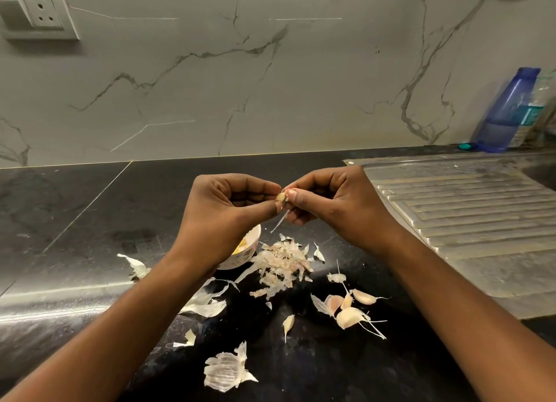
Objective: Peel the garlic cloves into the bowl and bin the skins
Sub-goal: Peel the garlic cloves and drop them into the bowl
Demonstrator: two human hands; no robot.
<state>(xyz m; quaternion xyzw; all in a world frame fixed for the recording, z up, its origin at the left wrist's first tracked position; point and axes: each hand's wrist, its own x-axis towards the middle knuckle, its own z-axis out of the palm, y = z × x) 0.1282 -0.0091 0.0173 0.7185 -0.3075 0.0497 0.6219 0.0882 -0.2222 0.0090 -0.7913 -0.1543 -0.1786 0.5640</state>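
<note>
Closest to me, an empty papery husk (225,368) lies on the dark bench (90,221). Beyond it I see the white bowl (240,257), half hidden under the left hand (222,209), with something yellow inside. Both hands, the right hand (337,203) included, pinch one small clove (281,197) at their fingertips above the skin pile (279,263). I cannot tell its axis. A skin strand (279,222) hangs down-left.

your counter (90,221) black, wall (270,85) white marble w/ grey veins, bottle (508,109) blue, garlic skins (279,263) pale pinkish-white
</note>
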